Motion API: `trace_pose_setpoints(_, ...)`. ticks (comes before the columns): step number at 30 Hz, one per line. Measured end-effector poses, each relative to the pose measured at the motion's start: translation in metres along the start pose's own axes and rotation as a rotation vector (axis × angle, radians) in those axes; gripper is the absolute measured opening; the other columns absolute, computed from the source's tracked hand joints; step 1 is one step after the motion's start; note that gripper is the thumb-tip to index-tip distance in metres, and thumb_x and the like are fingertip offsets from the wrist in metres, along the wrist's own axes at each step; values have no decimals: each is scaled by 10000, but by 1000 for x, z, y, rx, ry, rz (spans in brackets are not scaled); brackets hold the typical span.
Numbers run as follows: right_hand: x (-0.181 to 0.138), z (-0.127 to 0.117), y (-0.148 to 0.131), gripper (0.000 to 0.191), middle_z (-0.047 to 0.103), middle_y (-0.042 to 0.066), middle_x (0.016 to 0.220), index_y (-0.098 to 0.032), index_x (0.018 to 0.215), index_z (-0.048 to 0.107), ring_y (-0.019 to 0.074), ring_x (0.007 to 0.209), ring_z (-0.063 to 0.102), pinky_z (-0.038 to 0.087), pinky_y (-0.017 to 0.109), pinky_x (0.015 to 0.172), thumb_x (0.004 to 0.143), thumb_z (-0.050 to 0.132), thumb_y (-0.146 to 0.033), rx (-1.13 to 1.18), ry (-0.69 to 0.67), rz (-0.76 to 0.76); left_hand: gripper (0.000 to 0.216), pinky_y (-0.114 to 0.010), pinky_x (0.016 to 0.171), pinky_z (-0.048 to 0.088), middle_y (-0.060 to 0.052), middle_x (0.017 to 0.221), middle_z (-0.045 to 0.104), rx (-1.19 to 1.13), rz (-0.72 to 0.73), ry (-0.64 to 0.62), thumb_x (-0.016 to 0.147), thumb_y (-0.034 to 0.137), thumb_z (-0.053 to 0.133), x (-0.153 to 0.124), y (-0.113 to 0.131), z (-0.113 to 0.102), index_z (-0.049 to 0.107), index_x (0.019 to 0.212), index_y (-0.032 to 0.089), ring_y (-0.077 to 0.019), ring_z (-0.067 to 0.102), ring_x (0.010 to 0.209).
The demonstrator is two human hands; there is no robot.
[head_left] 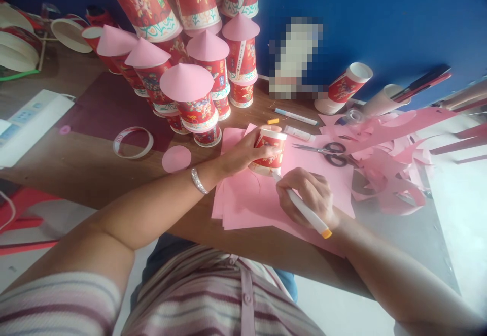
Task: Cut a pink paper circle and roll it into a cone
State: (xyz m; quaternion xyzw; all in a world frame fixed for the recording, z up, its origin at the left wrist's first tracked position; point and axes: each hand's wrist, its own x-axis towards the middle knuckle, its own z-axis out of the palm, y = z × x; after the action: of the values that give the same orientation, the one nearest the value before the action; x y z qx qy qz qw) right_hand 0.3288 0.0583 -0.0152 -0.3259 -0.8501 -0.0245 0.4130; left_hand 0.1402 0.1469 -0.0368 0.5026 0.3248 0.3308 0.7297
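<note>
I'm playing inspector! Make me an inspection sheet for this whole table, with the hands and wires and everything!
Surface: brown table, partly covered by pink sheets.
Job's things: a red cup with a pale lower band; a white marker, its tip at that band.
Clutter: curling paper scraps at the right; scissors on the sheets.
Hands: left hand holds the cup; right hand grips the marker.
Cables: a thin pale cord at the left edge; where it leads isn't shown.
Surroundings: blue wall behind; stacked cups with pink cones stand towards the back.
</note>
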Motion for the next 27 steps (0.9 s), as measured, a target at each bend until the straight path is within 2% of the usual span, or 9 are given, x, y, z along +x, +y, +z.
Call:
trace_pose_setpoints(18, 2, 3, -2, 215, 612, -38, 732, -234, 938, 536, 105, 546, 557, 460, 236, 498, 928, 572, -23, -39, -18, -5, 737, -365, 925, 547, -102, 1238, 677, -7, 5, -1, 782, 419, 869, 2, -2, -1, 571, 1418, 196, -249, 666, 1115)
trace_pose_setpoints(27, 0, 5, -1, 234, 641, -41, 760, -237, 959, 539, 105, 556, 574, 467, 234, 516, 918, 582, -10, -24, -22, -3, 683, -366, 939, 540, -95, 1244, 673, 14, 21, -14, 807, 424, 851, 2, -5, -3, 597, 1404, 209, -233, 658, 1100)
